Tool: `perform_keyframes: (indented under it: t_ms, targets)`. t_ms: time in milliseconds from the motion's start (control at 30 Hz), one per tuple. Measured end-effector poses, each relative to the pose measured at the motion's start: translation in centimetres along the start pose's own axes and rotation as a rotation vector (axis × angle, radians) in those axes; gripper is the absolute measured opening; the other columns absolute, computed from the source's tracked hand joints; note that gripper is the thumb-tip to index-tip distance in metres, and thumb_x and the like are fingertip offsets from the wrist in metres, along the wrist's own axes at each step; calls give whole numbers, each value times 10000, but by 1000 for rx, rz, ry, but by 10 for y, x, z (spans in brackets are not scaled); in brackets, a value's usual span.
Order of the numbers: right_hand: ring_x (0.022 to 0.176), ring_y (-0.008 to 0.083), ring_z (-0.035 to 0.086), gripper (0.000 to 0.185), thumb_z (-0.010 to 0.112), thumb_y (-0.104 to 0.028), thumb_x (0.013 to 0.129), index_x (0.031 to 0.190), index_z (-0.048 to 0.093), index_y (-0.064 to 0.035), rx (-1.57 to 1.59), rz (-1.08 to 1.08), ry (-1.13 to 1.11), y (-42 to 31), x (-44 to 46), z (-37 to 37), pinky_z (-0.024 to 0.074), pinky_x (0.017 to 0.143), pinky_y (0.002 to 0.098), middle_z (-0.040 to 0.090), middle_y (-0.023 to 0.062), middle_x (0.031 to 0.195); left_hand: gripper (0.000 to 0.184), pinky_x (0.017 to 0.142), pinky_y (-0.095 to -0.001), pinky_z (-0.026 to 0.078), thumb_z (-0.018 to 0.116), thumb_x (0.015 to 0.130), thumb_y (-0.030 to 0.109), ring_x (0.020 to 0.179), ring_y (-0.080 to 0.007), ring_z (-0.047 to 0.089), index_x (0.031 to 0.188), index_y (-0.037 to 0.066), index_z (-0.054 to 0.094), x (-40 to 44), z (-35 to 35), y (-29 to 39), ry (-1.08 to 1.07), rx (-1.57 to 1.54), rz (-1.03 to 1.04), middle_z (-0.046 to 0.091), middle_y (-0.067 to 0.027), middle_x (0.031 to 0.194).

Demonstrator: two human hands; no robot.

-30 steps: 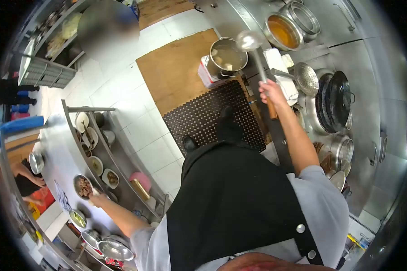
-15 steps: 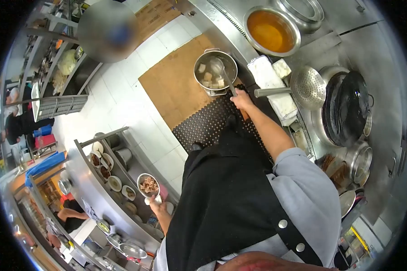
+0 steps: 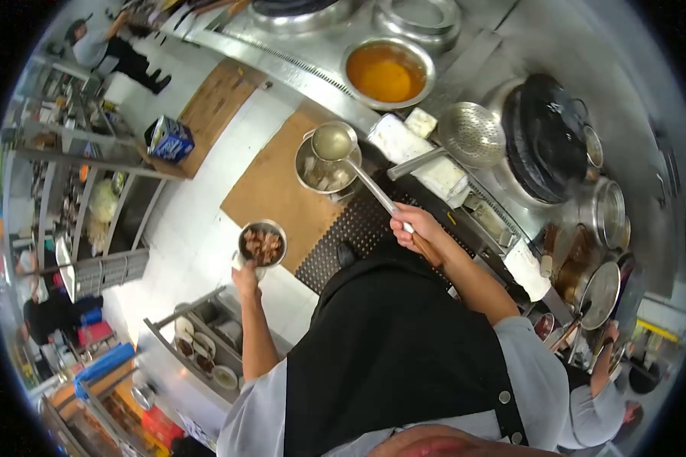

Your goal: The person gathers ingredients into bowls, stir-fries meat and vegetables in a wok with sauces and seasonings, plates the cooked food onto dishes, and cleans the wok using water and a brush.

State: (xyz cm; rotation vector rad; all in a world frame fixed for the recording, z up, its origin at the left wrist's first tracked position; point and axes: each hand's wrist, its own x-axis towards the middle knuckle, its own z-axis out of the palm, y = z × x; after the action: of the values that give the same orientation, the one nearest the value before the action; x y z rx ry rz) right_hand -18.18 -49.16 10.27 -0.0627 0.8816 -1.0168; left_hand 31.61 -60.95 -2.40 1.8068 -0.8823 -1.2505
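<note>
A round metal bowl (image 3: 283, 253) of browned meat pieces (image 3: 262, 245) is in my left hand (image 3: 245, 279), whose fingers close on its near side along with something white, perhaps a cloth. My right hand (image 3: 419, 228) wraps round the wooden-ended handle of a long metal ladle (image 3: 370, 185). Pale, clear liquid fills the ladle's cup, which hangs over the far rim of a metal pot (image 3: 300, 174). Pale chunks (image 3: 329, 177) lie in liquid inside that pot. The meat bowl is to the left of the pot, apart from it.
Along the right counter are a bowl of orange liquid (image 3: 389, 75), a perforated strainer (image 3: 472, 135), folded white cloths (image 3: 423, 160) and a black wok (image 3: 545, 141). Shelving with small bowls (image 3: 198, 354) stands lower left. Co-workers appear upper left and lower right (image 3: 598, 411).
My right hand has lifted the ladle out of the pot, now full of liquid. My left hand has brought the meat bowl up and forward, away from the shelving. The head view has shifted.
</note>
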Motion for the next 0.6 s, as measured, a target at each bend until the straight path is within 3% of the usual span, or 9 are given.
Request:
perform_keyframes:
  t_ms: [100, 133, 167, 233, 300, 433, 467, 500, 600]
  targets:
    - [494, 72, 462, 246, 522, -155, 1057, 1287, 482, -76, 42, -113, -3, -18, -79, 22, 368, 438, 234, 518, -1, 752, 424, 817, -354, 575, 634, 814, 23, 933, -222, 704, 1231, -54, 641, 1, 121, 91, -260, -79, 211, 714, -115, 1083]
    - [483, 70, 450, 246, 521, -149, 1056, 1284, 479, -67, 54, -158, 8, -26, -103, 26, 359, 434, 229, 518, 0, 751, 405, 815, -351, 572, 631, 833, 44, 925, -211, 700, 1225, -54, 646, -22, 167, 132, -256, -85, 172, 712, -113, 1059]
    - [483, 70, 450, 246, 521, -149, 1056, 1284, 479, -67, 63, -194, 16, -34, -129, 31, 359, 434, 229, 518, 0, 751, 376, 797, -354, 573, 628, 851, 59, 896, -207, 696, 1206, -65, 647, -27, 204, 155, -296, 120, 55, 706, -116, 1042]
    - [475, 74, 457, 221, 524, -151, 1056, 1256, 489, -63, 62, -309, 83, -44, -178, 31, 355, 418, 227, 518, 2, 746, 351, 711, -367, 555, 676, 796, 52, 798, -215, 679, 1126, -67, 681, -73, 298, 197, -487, -210, 140, 722, -120, 1022]
    - [471, 78, 467, 277, 531, -141, 1050, 1307, 488, -48, 105, -412, 101, -51, -215, 15, 360, 410, 229, 528, 3, 748, 319, 689, -383, 553, 677, 794, 58, 789, -220, 659, 1108, 4, 650, -128, 373, 241, -708, -216, 15, 686, -82, 944]
    - [492, 72, 503, 436, 571, -129, 1029, 1447, 480, -46, -124, -569, 288, -87, -285, -28, 392, 433, 236, 553, 5, 744, 298, 655, -354, 517, 701, 812, 147, 839, -197, 604, 1094, 98, 618, -216, 524, 272, -855, -101, -95, 607, -39, 964]
    - [511, 74, 515, 511, 602, -132, 1012, 1493, 451, -49, -336, -646, 375, -98, -297, -40, 412, 447, 241, 569, 12, 759, 339, 657, -349, 523, 700, 812, 152, 902, -198, 594, 1135, 116, 605, -261, 541, 293, -866, -43, -135, 602, -37, 1015]
    - [530, 76, 527, 590, 633, -135, 994, 1539, 422, -53, -546, -703, 472, -108, -310, -55, 432, 462, 247, 585, 19, 774, 348, 591, -371, 532, 728, 791, 151, 797, -222, 645, 1103, 50, 614, -260, 586, 279, -918, -57, -107, 664, -79, 955]
    - [571, 82, 534, 772, 690, -123, 948, 1614, 304, -72, -663, -864, 656, -125, -334, -118, 471, 506, 261, 624, 44, 846, 354, 598, -373, 544, 728, 786, 143, 792, -211, 653, 1107, 33, 624, -306, 672, 273, -1005, 36, 44, 669, -79, 929]
